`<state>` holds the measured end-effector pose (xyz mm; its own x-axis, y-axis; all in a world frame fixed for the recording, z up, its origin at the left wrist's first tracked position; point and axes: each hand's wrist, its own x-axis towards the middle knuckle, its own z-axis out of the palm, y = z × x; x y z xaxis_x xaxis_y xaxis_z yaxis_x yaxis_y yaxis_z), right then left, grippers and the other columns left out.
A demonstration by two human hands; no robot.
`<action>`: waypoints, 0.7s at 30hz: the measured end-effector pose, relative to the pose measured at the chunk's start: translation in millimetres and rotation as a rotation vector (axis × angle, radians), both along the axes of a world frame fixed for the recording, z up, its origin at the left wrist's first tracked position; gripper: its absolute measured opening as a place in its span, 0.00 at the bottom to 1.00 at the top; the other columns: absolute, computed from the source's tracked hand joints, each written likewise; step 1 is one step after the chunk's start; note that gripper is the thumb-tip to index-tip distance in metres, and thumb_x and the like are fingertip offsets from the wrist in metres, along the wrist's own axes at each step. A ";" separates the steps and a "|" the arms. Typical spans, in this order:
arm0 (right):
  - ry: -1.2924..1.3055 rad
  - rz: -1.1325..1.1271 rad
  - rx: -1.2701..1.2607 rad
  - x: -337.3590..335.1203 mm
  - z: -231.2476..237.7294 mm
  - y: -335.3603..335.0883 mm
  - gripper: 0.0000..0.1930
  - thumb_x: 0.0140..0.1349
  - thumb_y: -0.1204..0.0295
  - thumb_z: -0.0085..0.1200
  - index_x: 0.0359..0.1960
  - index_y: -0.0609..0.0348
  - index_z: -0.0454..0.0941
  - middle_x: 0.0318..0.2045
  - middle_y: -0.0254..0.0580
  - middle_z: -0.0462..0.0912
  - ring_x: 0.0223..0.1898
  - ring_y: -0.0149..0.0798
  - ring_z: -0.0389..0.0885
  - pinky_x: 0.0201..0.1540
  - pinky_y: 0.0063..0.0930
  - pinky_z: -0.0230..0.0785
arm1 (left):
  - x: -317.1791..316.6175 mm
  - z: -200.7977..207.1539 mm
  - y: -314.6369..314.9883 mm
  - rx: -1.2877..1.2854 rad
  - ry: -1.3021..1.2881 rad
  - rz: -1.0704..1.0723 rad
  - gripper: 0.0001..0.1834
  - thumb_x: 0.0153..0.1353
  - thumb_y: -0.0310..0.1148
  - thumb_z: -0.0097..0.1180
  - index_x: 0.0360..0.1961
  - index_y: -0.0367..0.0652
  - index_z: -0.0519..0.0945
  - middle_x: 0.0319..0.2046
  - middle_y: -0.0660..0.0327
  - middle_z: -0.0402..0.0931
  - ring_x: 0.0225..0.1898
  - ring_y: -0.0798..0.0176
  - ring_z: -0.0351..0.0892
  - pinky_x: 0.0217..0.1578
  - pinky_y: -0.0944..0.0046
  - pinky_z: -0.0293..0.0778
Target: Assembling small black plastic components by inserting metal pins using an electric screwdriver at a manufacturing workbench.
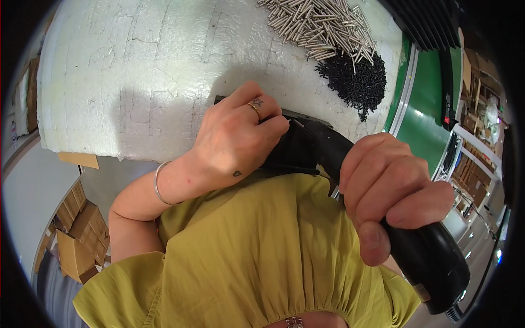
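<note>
My right hand is wrapped round a black electric screwdriver. The tool slants up and left, its thin metal bit by the fingertips of my left hand. That hand is closed, thumb and fingers pinched together over a dark, flat-sided black piece at the near edge of the work surface. Whatever lies inside the pinch is hidden. Beyond my hands are a heap of small black screws and, behind it, a pile of silvery metal pins.
A white, film-wrapped work surface spreads in front of me. Black ribbed parts stand at the far right by a green surface. Cardboard boxes are stacked at the lower left. More boxes and shelving fill the right side.
</note>
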<state>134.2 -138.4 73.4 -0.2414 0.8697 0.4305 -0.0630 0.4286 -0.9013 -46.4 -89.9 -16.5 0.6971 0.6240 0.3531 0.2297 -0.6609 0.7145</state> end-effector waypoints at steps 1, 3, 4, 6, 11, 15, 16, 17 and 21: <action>0.001 0.007 0.006 0.0 -0.7 1.3 0.16 0.51 0.78 0.59 0.33 0.50 0.62 0.18 0.26 0.71 0.14 0.25 0.70 0.20 0.20 0.65 | -2.9 0.6 -0.2 -0.017 0.022 -0.008 0.13 0.36 0.20 0.65 0.27 0.43 0.80 0.27 0.64 0.76 0.31 0.57 0.73 0.28 0.62 0.73; -0.016 0.017 0.006 1.2 -1.6 3.8 0.16 0.51 0.78 0.57 0.35 0.49 0.63 0.18 0.26 0.71 0.16 0.25 0.71 0.21 0.19 0.64 | -7.7 -0.6 -2.0 -0.006 0.031 -0.001 0.13 0.37 0.21 0.66 0.27 0.43 0.80 0.28 0.63 0.75 0.31 0.56 0.73 0.28 0.62 0.73; -0.028 0.006 0.010 5.7 1.5 2.1 0.16 0.51 0.78 0.57 0.35 0.49 0.63 0.18 0.26 0.71 0.16 0.25 0.71 0.21 0.19 0.64 | -6.2 -1.0 -1.6 -0.006 0.024 -0.018 0.12 0.37 0.22 0.67 0.27 0.42 0.80 0.28 0.62 0.75 0.32 0.56 0.73 0.29 0.61 0.73; 0.119 0.002 -0.089 14.3 8.1 -1.6 0.15 0.51 0.77 0.56 0.38 0.49 0.64 0.19 0.26 0.71 0.18 0.24 0.70 0.24 0.19 0.64 | -9.0 6.3 0.2 -0.047 0.040 -0.077 0.15 0.37 0.24 0.68 0.30 0.43 0.80 0.33 0.60 0.75 0.35 0.54 0.73 0.33 0.59 0.73; 0.229 -0.219 0.106 24.2 -4.5 18.4 0.17 0.53 0.72 0.44 0.46 0.53 0.72 0.19 0.23 0.64 0.19 0.23 0.61 0.31 0.23 0.55 | -18.2 36.7 4.5 0.043 0.170 -0.197 0.28 0.37 0.30 0.70 0.44 0.43 0.79 0.47 0.52 0.71 0.47 0.47 0.70 0.47 0.54 0.69; 0.295 -0.462 0.109 31.8 -17.2 29.7 0.17 0.50 0.75 0.45 0.44 0.58 0.70 0.18 0.32 0.64 0.18 0.29 0.61 0.28 0.29 0.60 | -29.0 40.6 5.2 -0.038 0.397 -0.342 0.36 0.39 0.33 0.70 0.54 0.46 0.74 0.53 0.49 0.68 0.52 0.42 0.68 0.52 0.51 0.66; 0.348 -0.480 0.111 31.7 -20.3 31.9 0.17 0.48 0.77 0.47 0.43 0.62 0.68 0.18 0.36 0.67 0.16 0.31 0.62 0.25 0.31 0.62 | -33.0 45.6 5.7 -0.087 0.398 -0.378 0.35 0.41 0.34 0.69 0.55 0.47 0.73 0.52 0.47 0.69 0.50 0.41 0.69 0.50 0.52 0.68; 0.349 -0.476 0.114 30.1 -21.4 32.3 0.17 0.48 0.77 0.47 0.43 0.62 0.68 0.18 0.36 0.67 0.16 0.31 0.62 0.25 0.31 0.62 | -36.6 50.1 10.0 -0.084 0.399 -0.373 0.35 0.41 0.34 0.69 0.55 0.47 0.73 0.52 0.47 0.69 0.50 0.41 0.69 0.50 0.52 0.68; 0.392 -0.525 0.089 29.1 -26.0 33.0 0.16 0.48 0.77 0.49 0.41 0.63 0.67 0.18 0.37 0.69 0.16 0.31 0.65 0.26 0.32 0.65 | -30.9 66.8 36.0 -0.401 0.582 -0.558 0.28 0.51 0.38 0.63 0.55 0.46 0.73 0.43 0.47 0.73 0.39 0.42 0.73 0.40 0.52 0.71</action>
<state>163.3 -105.3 47.4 0.3946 0.7863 0.4754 -0.1415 0.5632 -0.8141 -77.3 -53.9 50.2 0.9361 0.1417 -0.3220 0.3477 -0.5109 0.7862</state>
